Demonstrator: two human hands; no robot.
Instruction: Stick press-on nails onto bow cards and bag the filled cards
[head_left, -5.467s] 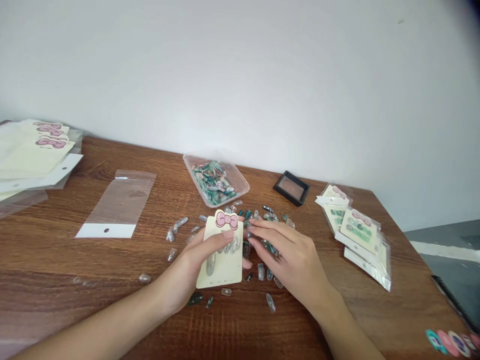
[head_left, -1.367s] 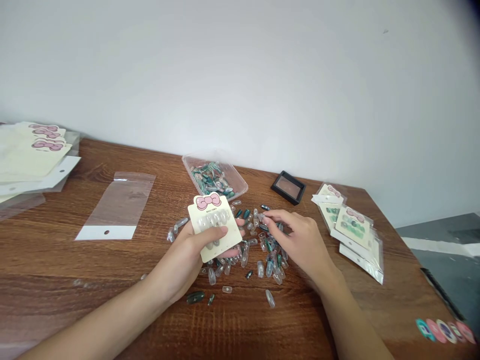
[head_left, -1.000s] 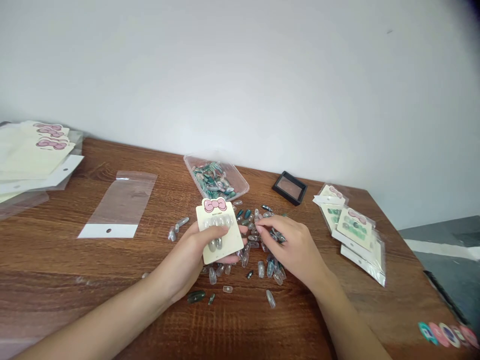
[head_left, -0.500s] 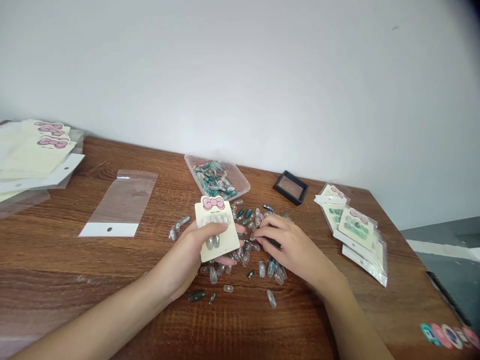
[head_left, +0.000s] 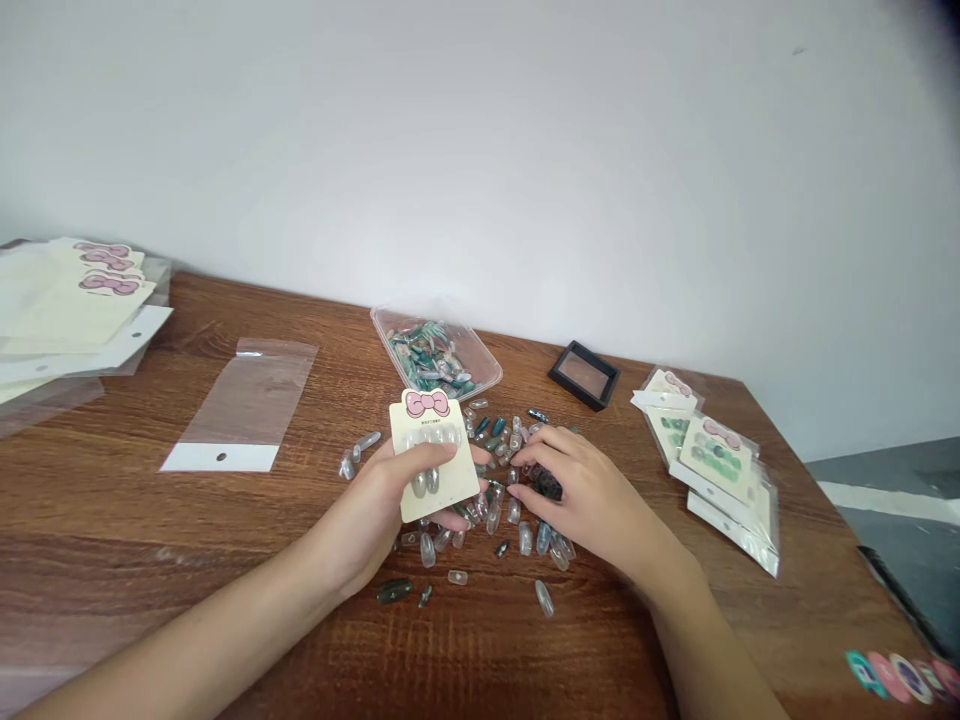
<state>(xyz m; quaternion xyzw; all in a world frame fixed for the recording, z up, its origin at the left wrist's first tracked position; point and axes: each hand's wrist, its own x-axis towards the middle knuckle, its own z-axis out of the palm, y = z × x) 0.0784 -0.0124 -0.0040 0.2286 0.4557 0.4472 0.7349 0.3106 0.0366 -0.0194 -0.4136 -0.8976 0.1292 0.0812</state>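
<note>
My left hand (head_left: 375, 505) holds a cream card (head_left: 452, 484) with a pink bow at its top, the thumb across the front and fingers behind. Several clear, shiny press-on nails (head_left: 433, 436) sit on the card, in a row near its top and a pair below. My right hand (head_left: 574, 490) rests over a scattered pile of loose nails (head_left: 493, 508), clear, grey and teal. Its thumb and index finger are apart beside a clear nail, with nothing visibly held between them.
Behind the pile stands a clear plastic tub (head_left: 484, 365) of nails, with a black frame (head_left: 584, 375) to its right. A clear bag (head_left: 247, 405) and stacked bow cards (head_left: 60, 300) lie left; packed cards (head_left: 716, 455) lie right.
The fingertips of my right hand have parted slightly and shifted, and a clear nail now shows beside them. My left hand keeps the card in almost the same place.
</note>
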